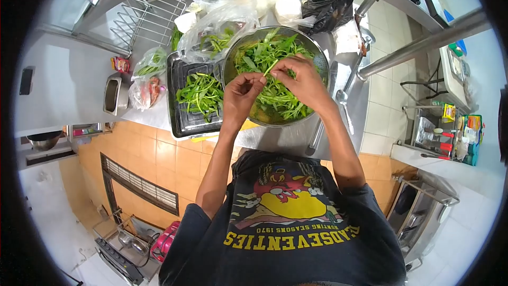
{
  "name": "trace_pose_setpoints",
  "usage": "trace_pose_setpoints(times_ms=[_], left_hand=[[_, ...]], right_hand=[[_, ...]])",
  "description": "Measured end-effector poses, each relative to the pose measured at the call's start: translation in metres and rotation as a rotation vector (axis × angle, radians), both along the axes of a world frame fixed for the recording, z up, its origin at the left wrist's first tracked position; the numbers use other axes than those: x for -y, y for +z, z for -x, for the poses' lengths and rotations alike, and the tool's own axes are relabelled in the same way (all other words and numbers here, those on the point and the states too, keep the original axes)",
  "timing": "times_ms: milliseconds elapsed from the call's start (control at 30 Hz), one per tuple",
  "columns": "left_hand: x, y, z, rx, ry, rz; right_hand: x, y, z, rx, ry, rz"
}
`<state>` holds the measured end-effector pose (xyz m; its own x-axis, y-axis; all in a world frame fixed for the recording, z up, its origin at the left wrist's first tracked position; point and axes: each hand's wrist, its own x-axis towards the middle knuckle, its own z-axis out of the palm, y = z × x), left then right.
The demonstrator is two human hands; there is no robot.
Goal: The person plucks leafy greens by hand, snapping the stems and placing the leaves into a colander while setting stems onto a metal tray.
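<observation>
Over a wide round metal bowl [327, 77] heaped with leafy greens [283, 95], both hands meet near its left-centre. My left hand [244, 92] pinches one end of a short green stem [271, 68]. The stem's other end is between the fingers of my right hand [302, 77], whose wrist crosses the bowl's right part. Left of the bowl lies a black rectangular tray [182, 122] with cut green stems [200, 95] on it. A clear plastic bag [193, 47] with more greens rests behind, between tray and bowl.
Behind the bowl are a white block-like package [288, 10] and a black plastic bag [328, 5]. A wire rack [143, 21], small bagged items [145, 92] and a metal container [114, 94] stand left. A spoon [345, 108] lies right, near a metal shelf post [402, 55].
</observation>
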<state>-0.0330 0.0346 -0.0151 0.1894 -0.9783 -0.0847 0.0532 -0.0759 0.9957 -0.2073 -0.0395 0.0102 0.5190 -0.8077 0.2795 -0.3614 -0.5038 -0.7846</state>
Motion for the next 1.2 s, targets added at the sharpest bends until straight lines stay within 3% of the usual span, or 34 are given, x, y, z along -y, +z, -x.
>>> trace_pose_setpoints(times_ms=[133, 467, 600, 800, 900, 1200], left_hand=[[-0.007, -0.006, -0.006, -0.049, 0.026, 0.011], [-0.018, -0.009, -0.035, -0.162, 0.167, -0.049], [-0.024, -0.015, -0.042, -0.194, 0.173, -0.070], [-0.027, -0.018, -0.044, -0.232, 0.196, -0.047], [-0.023, -0.014, -0.043, -0.237, 0.203, -0.034], [-0.007, -0.002, -0.024, -0.326, 0.189, -0.057]], right_hand=[[0.009, 0.003, 0.000, -0.034, -0.143, 0.315], [0.066, 0.021, -0.041, 0.310, -0.079, 0.042], [0.087, 0.021, -0.088, 0.204, 0.001, 0.005], [0.120, -0.005, -0.140, 0.040, 0.034, 0.226], [0.124, -0.007, -0.131, 0.101, 0.038, 0.207], [0.047, 0.016, -0.023, 0.205, -0.027, -0.235]])
